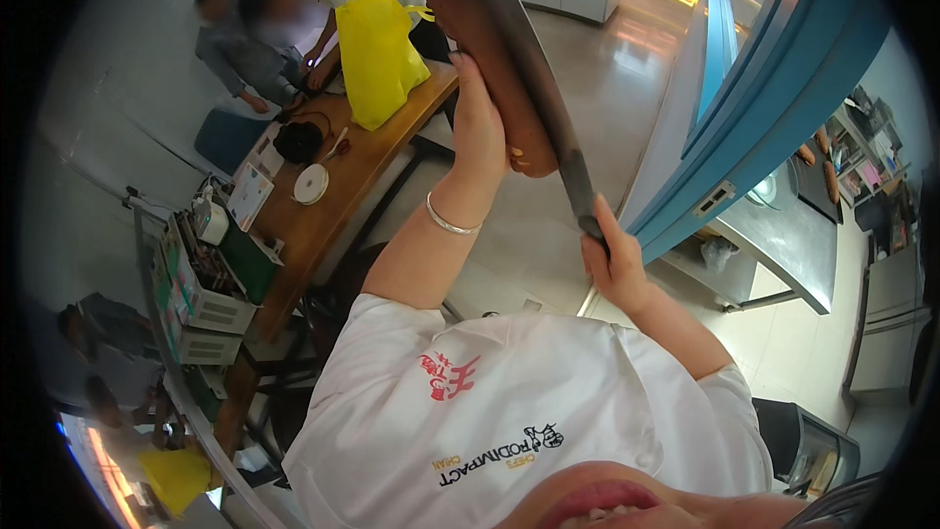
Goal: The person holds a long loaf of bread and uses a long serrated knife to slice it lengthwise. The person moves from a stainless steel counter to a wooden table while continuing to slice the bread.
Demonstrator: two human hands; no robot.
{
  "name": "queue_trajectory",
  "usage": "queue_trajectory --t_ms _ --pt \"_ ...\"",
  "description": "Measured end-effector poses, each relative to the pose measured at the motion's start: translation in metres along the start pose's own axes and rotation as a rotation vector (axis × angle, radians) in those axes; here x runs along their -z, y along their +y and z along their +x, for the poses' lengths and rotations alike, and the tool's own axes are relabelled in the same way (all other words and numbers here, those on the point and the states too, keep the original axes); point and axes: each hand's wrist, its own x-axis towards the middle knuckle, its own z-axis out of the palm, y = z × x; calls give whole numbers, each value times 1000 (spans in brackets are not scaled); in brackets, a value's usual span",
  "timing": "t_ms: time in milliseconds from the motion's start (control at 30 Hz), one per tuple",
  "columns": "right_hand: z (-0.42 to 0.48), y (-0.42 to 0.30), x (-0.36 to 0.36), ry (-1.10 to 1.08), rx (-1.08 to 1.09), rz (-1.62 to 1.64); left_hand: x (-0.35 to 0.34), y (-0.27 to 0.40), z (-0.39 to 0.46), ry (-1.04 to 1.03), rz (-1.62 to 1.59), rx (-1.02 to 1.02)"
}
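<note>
Before me a long brown loaf of bread (499,73) is held at a slant. My left hand (481,114) grips its left side, the thumb lying along it and fingertips showing near its lower end. A bangle circles that wrist. Against the loaf's right side stands a long dark tray (547,88), seen nearly edge-on, its top end cut off by the picture's edge. My right hand (617,261) pinches the lower end of this tray between thumb and fingers. Whether loaf and tray touch along their whole length, I cannot tell.
A wooden table (316,213) on the left bears a yellow bag (378,59), a white roll (311,184), scissors and file holders. People are gathered at its far end. A blue door frame (764,132) rises on the right; behind it a metal worktable (800,242) holds a tray with long loaves.
</note>
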Motion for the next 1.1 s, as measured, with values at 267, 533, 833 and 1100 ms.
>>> queue_trajectory --t_ms 267,533,833,1100 --pt "-28 14 1 -44 9 42 0 6 -5 -3 3 -12" --pt "-43 15 6 -22 40 -31 -8 17 -2 12 -17 -23" --pt "-48 11 1 -9 67 -18 -8 16 -7 1 -50 34" --pt "-15 -7 1 -42 -16 -3 -4 11 -17 53 -14 21"
